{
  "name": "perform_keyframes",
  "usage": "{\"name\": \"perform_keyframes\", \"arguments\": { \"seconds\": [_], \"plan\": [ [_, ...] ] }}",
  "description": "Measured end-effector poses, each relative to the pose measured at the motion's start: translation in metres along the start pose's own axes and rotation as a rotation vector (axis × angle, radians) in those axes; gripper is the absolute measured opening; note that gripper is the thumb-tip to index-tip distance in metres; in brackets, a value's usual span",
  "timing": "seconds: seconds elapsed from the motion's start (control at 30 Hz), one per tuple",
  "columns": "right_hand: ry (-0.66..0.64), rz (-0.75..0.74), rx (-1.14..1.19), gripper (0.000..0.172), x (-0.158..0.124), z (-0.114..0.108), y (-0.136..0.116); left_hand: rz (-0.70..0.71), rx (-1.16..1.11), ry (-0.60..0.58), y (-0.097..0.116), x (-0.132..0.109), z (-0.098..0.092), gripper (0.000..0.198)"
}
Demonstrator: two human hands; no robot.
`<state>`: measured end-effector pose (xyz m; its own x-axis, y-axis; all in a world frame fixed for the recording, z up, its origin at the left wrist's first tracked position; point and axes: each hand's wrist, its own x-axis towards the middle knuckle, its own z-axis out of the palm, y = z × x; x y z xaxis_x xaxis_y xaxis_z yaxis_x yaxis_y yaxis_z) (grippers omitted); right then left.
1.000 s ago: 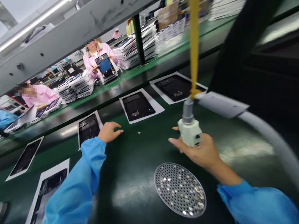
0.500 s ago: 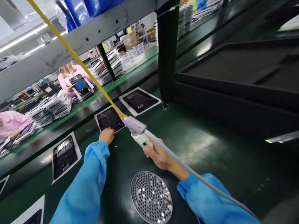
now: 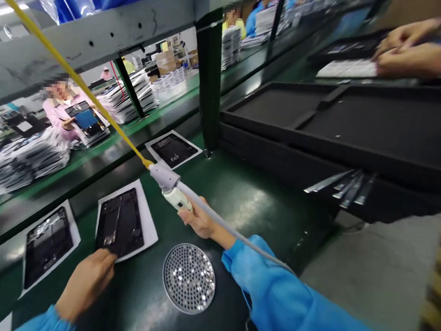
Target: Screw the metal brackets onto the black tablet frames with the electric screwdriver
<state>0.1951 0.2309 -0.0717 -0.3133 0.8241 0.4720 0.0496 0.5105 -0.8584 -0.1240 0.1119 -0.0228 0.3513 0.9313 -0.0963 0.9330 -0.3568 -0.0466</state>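
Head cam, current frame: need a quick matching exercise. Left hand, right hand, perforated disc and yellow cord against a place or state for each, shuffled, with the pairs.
Things:
1. Left hand
2. Right hand
3. Perforated disc
4. Yellow cord

Places or states:
A. Joined to the end of the grey hose
B. Gripping the white tool
C. Lying on the green bench
D. At the lower edge of a black panel

Pairs: 1-D, 2-B, 3-C, 4-A
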Motion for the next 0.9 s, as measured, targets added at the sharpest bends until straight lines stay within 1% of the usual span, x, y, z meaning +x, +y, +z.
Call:
{"name": "perform_keyframes", "arguments": {
  "seconds": [0.07,0.13,0.17,0.23,0.3,0.4,0.5,0.63,0.7,0.8,0.9],
  "plan": [
    [-0.017,0.016,0.040,0.060,0.001,-0.002,-0.005,0.048,-0.049,0.107,0.008,-0.031,0.012,0.029],
    [-0.032,0.042,0.101,0.060,0.002,-0.004,-0.011,0.093,-0.080,0.216,0.020,-0.054,0.022,0.026],
    [-0.038,0.058,0.146,0.061,0.001,-0.005,-0.014,0.102,-0.088,0.253,0.029,-0.064,0.025,0.025],
    [-0.035,0.097,0.270,0.062,-0.002,-0.005,-0.022,0.083,-0.106,0.258,0.048,-0.077,0.030,0.026],
    [-0.019,0.125,0.405,0.063,-0.007,-0.004,-0.030,0.029,-0.149,0.201,0.068,-0.083,0.032,0.028],
    [0.048,0.155,0.529,0.072,-0.018,0.002,-0.041,-0.031,-0.233,0.145,0.087,-0.084,0.038,0.031],
    [0.038,0.173,0.590,0.077,-0.027,0.010,-0.052,-0.089,-0.264,0.125,0.092,-0.081,0.047,0.030],
    [0.001,0.162,0.576,0.076,-0.036,0.025,-0.060,-0.151,-0.288,0.176,0.097,-0.074,0.053,0.030],
    [0.025,0.168,0.561,0.076,-0.038,0.032,-0.059,-0.178,-0.282,0.195,0.101,-0.069,0.053,0.029],
    [0.084,0.189,0.545,0.076,-0.039,0.040,-0.055,-0.151,-0.309,0.167,0.103,-0.063,0.051,0.026],
    [0.106,0.230,0.509,0.079,-0.041,0.045,-0.054,-0.135,-0.339,0.134,0.103,-0.061,0.050,0.024]
  ]
}}
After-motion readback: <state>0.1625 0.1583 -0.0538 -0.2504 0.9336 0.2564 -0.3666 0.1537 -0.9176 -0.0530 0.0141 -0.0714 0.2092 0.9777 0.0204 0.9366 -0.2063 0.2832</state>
